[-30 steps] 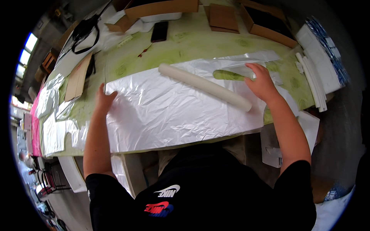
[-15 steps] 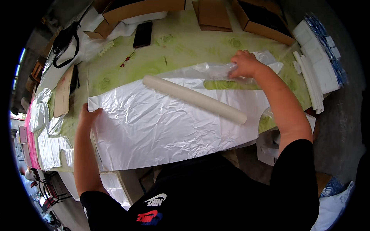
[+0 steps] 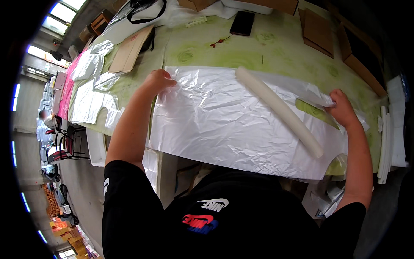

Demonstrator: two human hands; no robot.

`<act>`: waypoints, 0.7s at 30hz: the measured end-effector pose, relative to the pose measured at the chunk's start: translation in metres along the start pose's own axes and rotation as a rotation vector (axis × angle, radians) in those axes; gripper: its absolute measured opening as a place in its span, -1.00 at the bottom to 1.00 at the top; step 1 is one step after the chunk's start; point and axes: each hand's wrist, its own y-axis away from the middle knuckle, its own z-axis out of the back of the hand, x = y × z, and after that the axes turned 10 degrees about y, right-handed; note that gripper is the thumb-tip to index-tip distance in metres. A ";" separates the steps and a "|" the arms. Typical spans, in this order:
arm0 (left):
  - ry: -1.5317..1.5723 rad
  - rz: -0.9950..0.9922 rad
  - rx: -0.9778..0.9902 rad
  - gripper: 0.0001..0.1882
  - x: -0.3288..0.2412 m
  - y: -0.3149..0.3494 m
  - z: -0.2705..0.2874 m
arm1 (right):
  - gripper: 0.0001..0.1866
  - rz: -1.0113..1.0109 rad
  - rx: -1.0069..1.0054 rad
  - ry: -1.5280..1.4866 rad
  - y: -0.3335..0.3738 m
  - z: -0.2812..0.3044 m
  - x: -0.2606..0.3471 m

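Observation:
A wrinkled white plastic sheet (image 3: 207, 116), with a long rounded cut-out near its right end and a curved notch at its near right, lies spread in front of me. My left hand (image 3: 157, 82) is closed on its far left corner, thumb and fingers pinched together. At the right, my right hand (image 3: 343, 108) has its fingers closed on the thin plastic strip beside the long cut-out. Across the sheet, slanting from far middle to near right, rests a pale off-white tube (image 3: 280, 113); neither hand touches it.
The table has a green-patterned cover (image 3: 194, 47). A dark phone (image 3: 242, 23), flat cardboard (image 3: 317, 32) and an open carton (image 3: 360, 56) lie along the far side. More white plastic pieces (image 3: 88, 101) and a cardboard piece (image 3: 131, 49) lie left. White rods (image 3: 384, 142) stand at the right edge.
The view has turned left, so the table sits farther right in it. My right hand has shifted along the strip toward the cut-out's right end. My left hand keeps the same corner.

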 end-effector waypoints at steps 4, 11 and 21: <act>0.040 -0.178 -0.334 -0.16 0.015 -0.005 -0.017 | -0.71 -0.040 -0.058 -0.030 0.008 -0.006 0.001; -0.014 -0.019 -0.059 -0.11 0.007 -0.019 -0.002 | -0.72 -0.072 -0.051 0.037 0.005 -0.009 -0.002; -0.044 -0.337 -0.250 -0.58 0.015 0.020 -0.037 | -0.74 -0.031 -0.198 0.008 0.021 -0.019 0.005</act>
